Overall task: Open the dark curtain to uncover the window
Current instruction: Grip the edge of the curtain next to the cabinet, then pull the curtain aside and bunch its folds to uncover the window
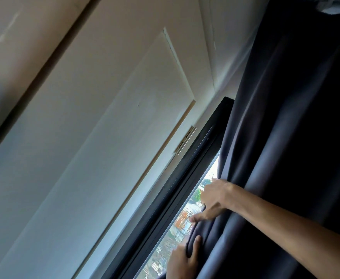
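Note:
The dark blue-grey curtain (286, 137) hangs in heavy folds over the right side of the tilted view. Its left edge leaves a narrow strip of the window (182, 222) bare, with buildings outside. My right hand (213, 200) reaches in from the right and grips the curtain's edge, fingers curled behind the fabric. My left hand (182, 260) comes up from the bottom and pinches a fold of the same edge lower down.
A black window frame (185, 190) runs diagonally beside the glass. To its left is a pale wall with a panel door (104, 137) and a metal hinge (186, 140). A curtain rail area shows at the top right.

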The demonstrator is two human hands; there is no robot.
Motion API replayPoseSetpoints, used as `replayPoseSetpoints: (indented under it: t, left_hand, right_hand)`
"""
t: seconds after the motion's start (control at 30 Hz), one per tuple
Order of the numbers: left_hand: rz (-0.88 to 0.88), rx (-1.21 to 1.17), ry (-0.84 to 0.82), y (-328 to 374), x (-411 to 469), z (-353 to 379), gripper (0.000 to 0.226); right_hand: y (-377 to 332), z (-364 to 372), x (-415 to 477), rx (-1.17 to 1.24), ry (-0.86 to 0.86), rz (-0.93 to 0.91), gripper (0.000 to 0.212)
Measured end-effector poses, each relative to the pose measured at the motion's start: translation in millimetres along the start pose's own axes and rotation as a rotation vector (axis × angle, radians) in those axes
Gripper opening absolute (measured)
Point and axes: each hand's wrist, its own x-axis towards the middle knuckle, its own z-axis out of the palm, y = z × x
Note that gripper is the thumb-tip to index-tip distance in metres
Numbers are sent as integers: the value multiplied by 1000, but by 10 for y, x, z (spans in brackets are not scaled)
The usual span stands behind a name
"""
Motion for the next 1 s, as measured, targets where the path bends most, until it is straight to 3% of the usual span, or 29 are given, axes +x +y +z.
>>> replayPoseSetpoints:
  t: [0.17,0.3,0.47,0.6,0.7,0.83,1.0]
  left_hand:
    - [12,28,2,16,-75,-11,90]
    - [60,21,10,-6,-123,-51,79]
    - [21,32,9,115,-219,-167,71]
    - [-77,-90,55,191,-253,-287,62]
    - [-132,-62,75,154,-333,-325,87]
    - [-241,-108,44,307,-584,-325,58]
    - [-147,111,117,261,-730,-376,94]
  right_hand:
    - [-40,118,-33,-174,141,-3,93]
    - [114,196,-77,-303,371,-56,105]
    - [171,250,-223,-142,495,-96,88]
    - [133,256,-362,-216,882,-166,73]
    - [93,340,-404,-177,1082,-175,64]
    - [83,453,-493,-171,1100,-150,62]
    - [27,398,-608,-197,1069,-109,64]
